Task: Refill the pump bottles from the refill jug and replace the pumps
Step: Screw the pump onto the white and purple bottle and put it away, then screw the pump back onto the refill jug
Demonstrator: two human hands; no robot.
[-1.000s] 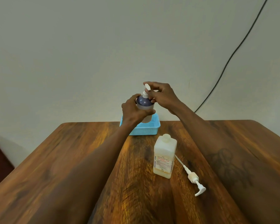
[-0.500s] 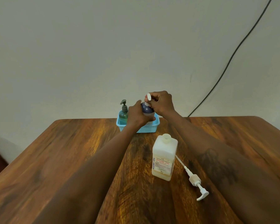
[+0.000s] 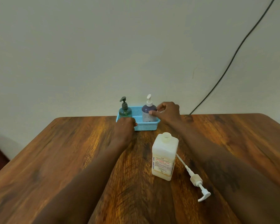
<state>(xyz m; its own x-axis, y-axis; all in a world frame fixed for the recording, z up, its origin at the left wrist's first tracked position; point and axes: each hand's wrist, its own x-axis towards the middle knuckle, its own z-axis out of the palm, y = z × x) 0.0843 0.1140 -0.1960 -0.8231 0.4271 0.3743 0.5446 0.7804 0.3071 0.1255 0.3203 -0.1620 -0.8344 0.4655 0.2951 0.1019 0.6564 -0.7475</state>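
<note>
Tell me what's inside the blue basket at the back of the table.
Two pump bottles stand in the blue basket: a green bottle on the left and a purple bottle on the right. The left hand covers the basket's front left corner, hiding the green bottle's base.

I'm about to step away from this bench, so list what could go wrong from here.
1. The refill jug stands uncapped near the right forearm; a bump could tip and spill it.
2. Its loose pump lies on the table and may pick up dirt or roll.
3. The right hand is beside the purple bottle in the blue basket; a careless move could topple it.
</note>
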